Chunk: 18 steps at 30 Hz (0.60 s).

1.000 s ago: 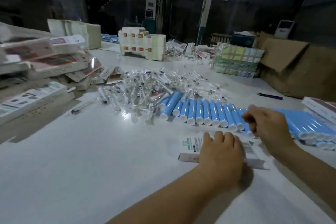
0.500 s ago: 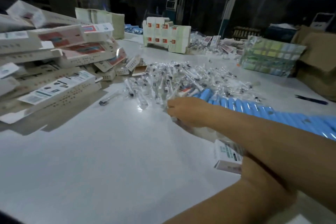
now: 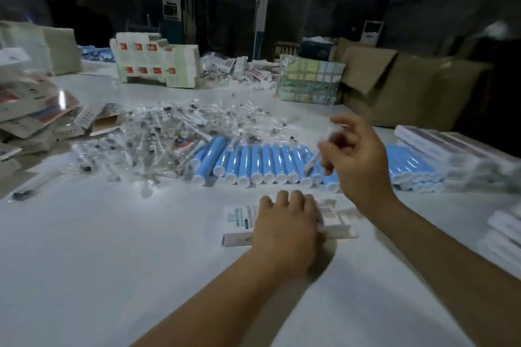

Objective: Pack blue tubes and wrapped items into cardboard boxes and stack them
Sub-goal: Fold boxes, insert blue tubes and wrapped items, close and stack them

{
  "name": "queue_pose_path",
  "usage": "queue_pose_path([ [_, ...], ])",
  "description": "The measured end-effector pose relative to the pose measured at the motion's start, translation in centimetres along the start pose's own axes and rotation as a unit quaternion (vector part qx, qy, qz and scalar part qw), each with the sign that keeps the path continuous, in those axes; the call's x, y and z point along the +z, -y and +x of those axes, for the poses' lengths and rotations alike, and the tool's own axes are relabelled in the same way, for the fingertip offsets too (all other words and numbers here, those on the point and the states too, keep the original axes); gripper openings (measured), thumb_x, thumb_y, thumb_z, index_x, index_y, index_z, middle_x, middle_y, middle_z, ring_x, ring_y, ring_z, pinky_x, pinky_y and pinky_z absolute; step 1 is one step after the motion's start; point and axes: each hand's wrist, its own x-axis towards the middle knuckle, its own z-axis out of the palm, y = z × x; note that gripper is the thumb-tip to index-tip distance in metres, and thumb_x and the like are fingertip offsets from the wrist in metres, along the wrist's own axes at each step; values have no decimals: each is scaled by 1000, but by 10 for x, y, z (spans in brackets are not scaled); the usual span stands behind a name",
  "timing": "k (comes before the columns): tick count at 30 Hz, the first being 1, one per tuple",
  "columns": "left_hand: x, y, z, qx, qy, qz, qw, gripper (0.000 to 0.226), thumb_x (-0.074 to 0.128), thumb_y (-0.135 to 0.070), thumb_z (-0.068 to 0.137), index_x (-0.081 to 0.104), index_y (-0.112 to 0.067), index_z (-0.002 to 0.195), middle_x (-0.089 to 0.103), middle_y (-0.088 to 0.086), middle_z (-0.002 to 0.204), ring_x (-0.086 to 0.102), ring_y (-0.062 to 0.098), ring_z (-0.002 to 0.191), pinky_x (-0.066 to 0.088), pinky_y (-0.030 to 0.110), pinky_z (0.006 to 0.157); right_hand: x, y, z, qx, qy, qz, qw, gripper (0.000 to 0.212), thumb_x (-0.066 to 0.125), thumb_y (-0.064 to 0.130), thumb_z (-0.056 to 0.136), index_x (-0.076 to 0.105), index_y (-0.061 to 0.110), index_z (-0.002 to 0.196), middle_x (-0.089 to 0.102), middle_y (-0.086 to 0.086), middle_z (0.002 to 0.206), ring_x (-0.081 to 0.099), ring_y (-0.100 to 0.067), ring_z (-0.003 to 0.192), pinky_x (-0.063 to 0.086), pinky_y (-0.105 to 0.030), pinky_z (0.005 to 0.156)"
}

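My left hand [image 3: 284, 222] presses the box [image 3: 284, 221] flat on the table [image 3: 112, 248], its long axis running left to right. My right hand [image 3: 356, 160] pinches a wrapped item [image 3: 324, 149] just above and right, nearer the box's open end, over the tubes [image 3: 262, 160].

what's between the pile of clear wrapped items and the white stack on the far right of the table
In the head view, a row of blue tubes lies side by side between the wrapped items and the white stack; the right hand hovers above part of the row.
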Motion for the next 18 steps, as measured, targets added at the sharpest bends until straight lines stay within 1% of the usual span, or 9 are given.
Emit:
queue_pose_path([
  [2, -3, 0, -1, 5, -14, 16, 1000, 67, 21, -57, 84, 35, -17, 135, 45, 6, 128, 39, 29, 117, 29, 42, 93, -34, -16, -16, 118, -115, 41, 985, 25, 62, -2, 87, 55, 22, 90, 61, -1, 57, 56, -13, 46, 48, -24, 44],
  [3, -3, 0, 0, -2, -14, 11, 1000, 68, 20, -61, 83, 36, -18, 134, 45, 4, 127, 39, 27, 116, 29, 40, 92, -46, -25, -24, 168, -153, 50, 973, 21, 62, -1, 87, 55, 19, 88, 61, -2, 55, 57, -13, 45, 48, -24, 42],
  [5, 0, 2, 2, -12, -12, 14, 1000, 62, 29, -64, 90, 34, -22, 136, 44, 0, 129, 39, 24, 118, 28, 39, 94, -61, -40, -35, 241, -202, 74, 946, 18, 63, -2, 86, 54, 14, 86, 62, -5, 56, 58, -13, 44, 48, -25, 42],
  [7, 3, 6, 3, -20, -17, 15, 1000, 59, 32, -63, 91, 31, -25, 137, 43, -3, 131, 38, 22, 120, 28, 37, 96, -64, -50, -38, 288, -228, 114, 923, 17, 63, -2, 85, 53, 11, 84, 59, -11, 60, 59, -13, 44, 49, -25, 42],
  [9, 2, 6, 3, -24, -26, 19, 999, 60, 31, -63, 91, 29, -26, 139, 43, -4, 131, 38, 20, 119, 30, 37, 97, -60, -53, -38, 319, -227, 127, 911, 17, 65, -3, 84, 53, 10, 82, 60, -10, 61, 60, -14, 45, 51, -26, 44],
  [13, 6, 6, 3, -33, -59, 13, 998, 61, 31, -62, 91, 28, -25, 141, 43, -3, 131, 39, 19, 118, 30, 36, 96, -39, -52, -43, 357, -175, 117, 910, 14, 69, 0, 82, 57, 7, 78, 62, -6, 56, 62, -13, 47, 51, -25, 45],
  [15, 6, 3, 3, -30, -69, 11, 997, 58, 31, -59, 92, 28, -26, 140, 44, -3, 131, 40, 19, 117, 30, 35, 95, -29, -52, -45, 348, -145, 40, 925, 15, 72, 7, 80, 58, 11, 75, 65, -4, 63, 64, -13, 53, 52, -26, 48],
  [16, 7, 2, 2, -29, -72, 11, 997, 57, 32, -58, 92, 28, -26, 140, 44, -3, 130, 40, 18, 116, 31, 35, 95, -25, -51, -46, 338, -131, -8, 932, 17, 74, 11, 78, 58, 13, 75, 67, -3, 69, 66, -13, 59, 55, -29, 53],
  [18, 8, 0, 3, -26, -80, 8, 996, 57, 32, -57, 92, 29, -26, 140, 45, -3, 130, 41, 18, 116, 31, 35, 96, -20, -47, -50, 321, -113, -56, 939, 18, 74, 17, 78, 56, 14, 76, 68, -1, 77, 69, -14, 67, 57, -29, 56],
])
